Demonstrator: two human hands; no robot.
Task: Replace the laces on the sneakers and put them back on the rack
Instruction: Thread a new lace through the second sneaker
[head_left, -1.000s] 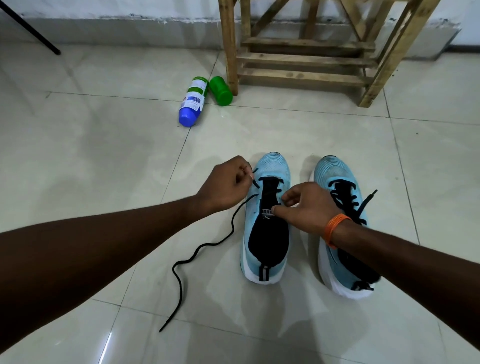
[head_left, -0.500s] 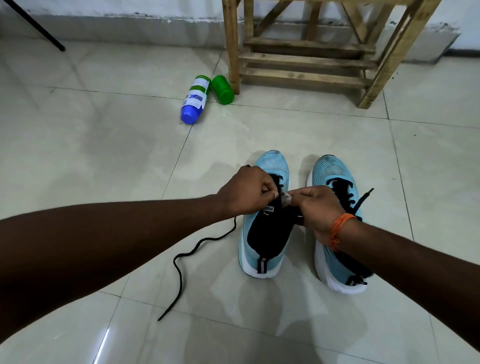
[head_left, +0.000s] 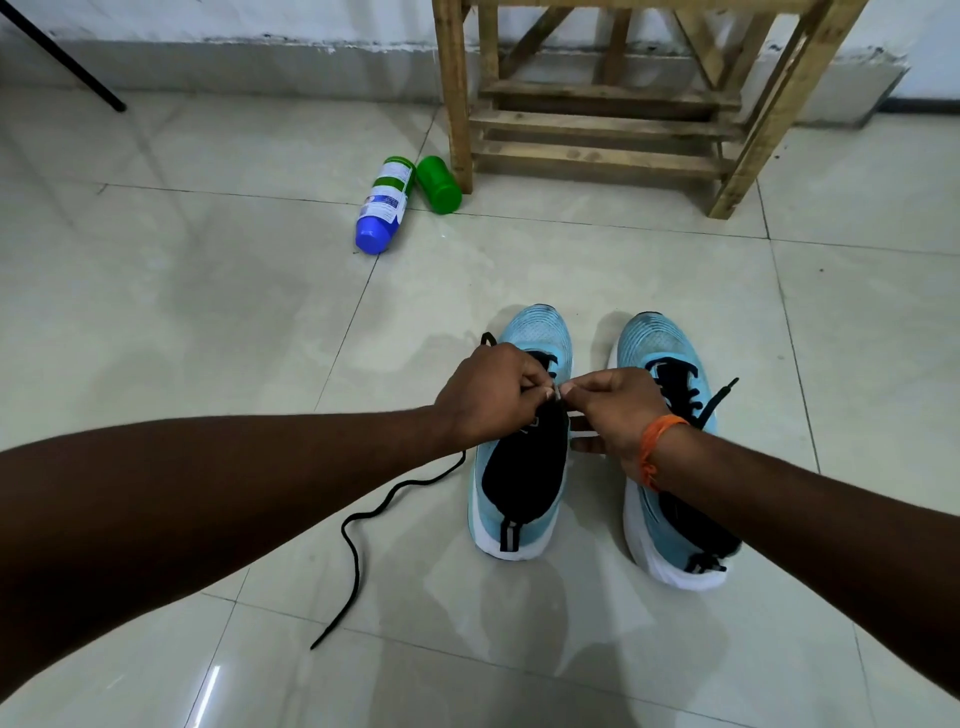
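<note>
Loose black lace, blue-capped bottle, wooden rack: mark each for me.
loose black lace (head_left: 357, 571): head view, on the bend in its middle stretch.
blue-capped bottle (head_left: 387, 200): head view, on its label.
wooden rack (head_left: 597, 156): head view, on its lowest front slat.

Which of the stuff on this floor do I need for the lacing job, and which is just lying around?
Job: left sneaker, right sneaker, lace, rack.
Lying about: blue-capped bottle, green bottle, black pole.

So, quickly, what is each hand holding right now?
Left hand: pinching the black shoelace above the left sneaker.
Right hand: pinching too, apparently the same shoelace's tip.
</note>
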